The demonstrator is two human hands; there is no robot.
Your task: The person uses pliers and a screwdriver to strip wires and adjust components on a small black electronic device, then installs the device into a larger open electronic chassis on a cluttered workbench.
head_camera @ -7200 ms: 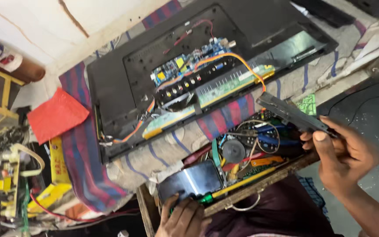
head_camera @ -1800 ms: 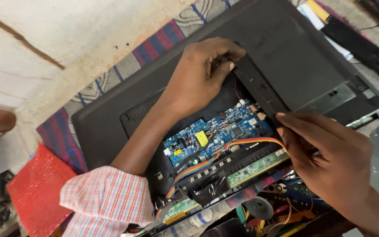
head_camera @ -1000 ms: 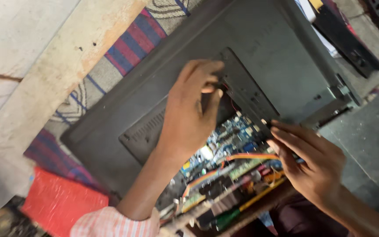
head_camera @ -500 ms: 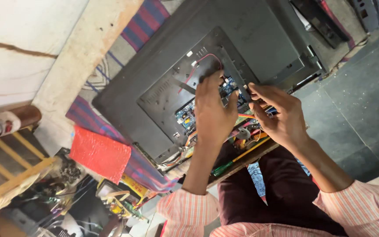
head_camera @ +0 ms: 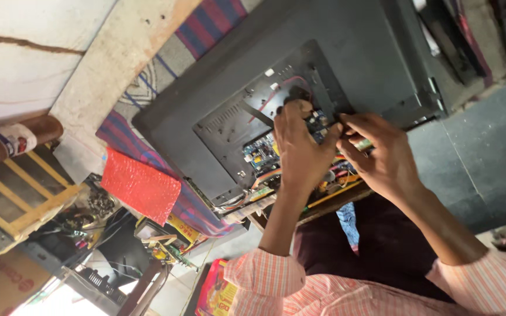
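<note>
A dark grey flat-screen set (head_camera: 358, 52) lies face down on a striped cloth (head_camera: 206, 29), its rear recess open over a blue circuit board (head_camera: 259, 153) with red and orange wires. My left hand (head_camera: 300, 146) lies over the board with its fingers on a narrow black cover strip (head_camera: 257, 114) that sticks out to the left. My right hand (head_camera: 379, 155) is curled beside it, its fingertips pinching at the strip's other end by the recess edge. The two hands' fingertips almost meet. Most of the strip is hidden under my left hand.
A red textured pad (head_camera: 140, 186) lies on the cloth left of the set. A brown bottle (head_camera: 16, 138) and a yellow wooden frame (head_camera: 24, 193) are at far left, with loose electronics and wires (head_camera: 159, 240) below. Black parts (head_camera: 458, 41) lie at top right.
Both hands have stayed over the open recess and closed in on each other. The view has shifted a little, so the set and my hands sit slightly more to the right.
</note>
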